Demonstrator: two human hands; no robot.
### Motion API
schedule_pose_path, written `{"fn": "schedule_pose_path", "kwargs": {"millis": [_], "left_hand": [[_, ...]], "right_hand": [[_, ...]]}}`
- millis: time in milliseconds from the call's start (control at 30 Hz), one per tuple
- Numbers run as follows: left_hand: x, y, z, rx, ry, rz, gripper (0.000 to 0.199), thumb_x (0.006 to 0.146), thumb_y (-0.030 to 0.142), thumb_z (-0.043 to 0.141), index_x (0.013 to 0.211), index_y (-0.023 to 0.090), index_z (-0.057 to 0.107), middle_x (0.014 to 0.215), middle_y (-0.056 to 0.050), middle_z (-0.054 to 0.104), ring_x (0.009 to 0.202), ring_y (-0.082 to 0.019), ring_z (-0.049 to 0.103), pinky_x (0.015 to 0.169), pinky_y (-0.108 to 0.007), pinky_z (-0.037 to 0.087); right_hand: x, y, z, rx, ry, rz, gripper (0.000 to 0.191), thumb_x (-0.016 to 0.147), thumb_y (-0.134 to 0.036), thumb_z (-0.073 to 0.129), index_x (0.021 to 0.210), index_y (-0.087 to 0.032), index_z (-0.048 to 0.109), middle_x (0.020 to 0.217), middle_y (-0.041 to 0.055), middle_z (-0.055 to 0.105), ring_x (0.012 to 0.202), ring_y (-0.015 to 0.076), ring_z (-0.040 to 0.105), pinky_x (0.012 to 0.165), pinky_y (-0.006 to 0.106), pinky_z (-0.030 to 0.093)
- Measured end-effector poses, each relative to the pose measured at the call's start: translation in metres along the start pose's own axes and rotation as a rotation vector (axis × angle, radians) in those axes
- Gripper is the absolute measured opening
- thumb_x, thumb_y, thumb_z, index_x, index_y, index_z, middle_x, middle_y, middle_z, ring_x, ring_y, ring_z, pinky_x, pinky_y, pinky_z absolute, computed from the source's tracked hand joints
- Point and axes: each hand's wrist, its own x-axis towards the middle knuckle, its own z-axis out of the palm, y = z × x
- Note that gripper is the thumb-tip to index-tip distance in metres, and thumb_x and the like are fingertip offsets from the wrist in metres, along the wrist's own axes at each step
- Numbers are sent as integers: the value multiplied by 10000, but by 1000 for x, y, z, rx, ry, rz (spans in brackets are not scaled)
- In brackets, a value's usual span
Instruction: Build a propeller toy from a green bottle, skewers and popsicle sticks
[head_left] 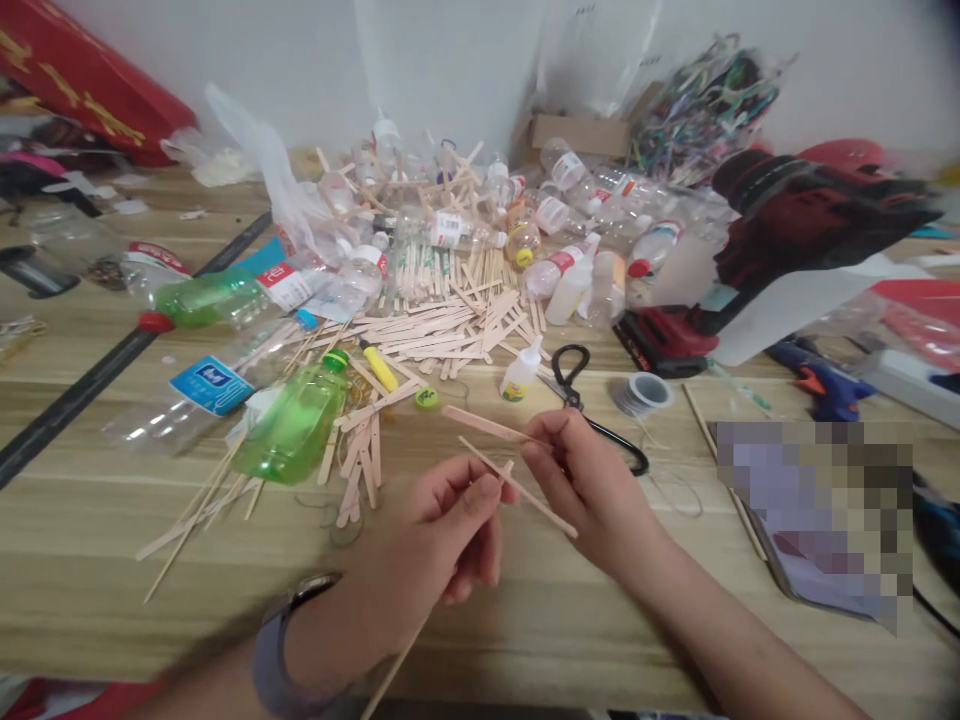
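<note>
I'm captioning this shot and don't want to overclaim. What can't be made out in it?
All in the head view:
- Long stick: its middle, hidden by the left hand; its lower end, cut off by the bottom edge.
- Flat stick: its near end, hidden by the right hand.
- Phone: its display, covered by pixelation.
- Watch: its dial, turned mostly away.
- Front white bottle: wording, too small and blurred.

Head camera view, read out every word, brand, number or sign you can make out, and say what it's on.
No text is clear enough to quote.
Blue bottle label: pale lettering, too blurred.
Red sheet, upper left: yellow characters, blurred and cut off.
Red-and-white bottle label: too blurred.
Barcode label: digits too small.
Small white bottle: label too small.
Green cap: dark marks, unreadable.
</note>
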Motion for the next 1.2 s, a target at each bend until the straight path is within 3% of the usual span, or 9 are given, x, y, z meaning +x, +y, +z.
{"fn": "schedule_pose_path", "kwargs": {"millis": [133, 267, 467, 1200], "left_hand": [[9, -2, 4, -30, -12, -8, 342, 857, 524, 548, 805, 188, 512, 450, 83, 503, 320, -31, 278, 321, -157, 174], [13, -5, 5, -31, -5, -16, 363, 847, 542, 558, 794, 185, 520, 436, 81, 494, 330, -36, 260, 331, -165, 165], [12, -6, 3, -19, -15, -25, 383, 866, 526, 548, 688, 189, 510, 431, 68, 476, 363, -47, 285, 363, -172, 202], [10, -9, -1, -49, -38, -4, 414, 845, 566, 573, 720, 172, 564, 428, 71, 463, 355, -45, 287, 355, -184, 185]], "right_hand": [[-3, 4, 2, -14, 17, -59, 137, 949, -170, 423, 898, -212, 543, 761, 25, 633, 667, 164, 618, 564, 252, 456], [-7, 6, 2, -66, 29, -113, 163, 942, -146, 426, 885, -219, 560, 707, 9, 640, 604, 155, 614, 523, 244, 448], [-12, 5, 4, -95, 23, -217, 177, 961, -136, 420, 960, -235, 567, 725, 13, 675, 628, 173, 639, 596, 279, 486], [-12, 12, 4, -170, 93, -399, 167, 946, -78, 458, 1049, -175, 546, 694, 12, 627, 584, 156, 540, 563, 295, 406]]}}
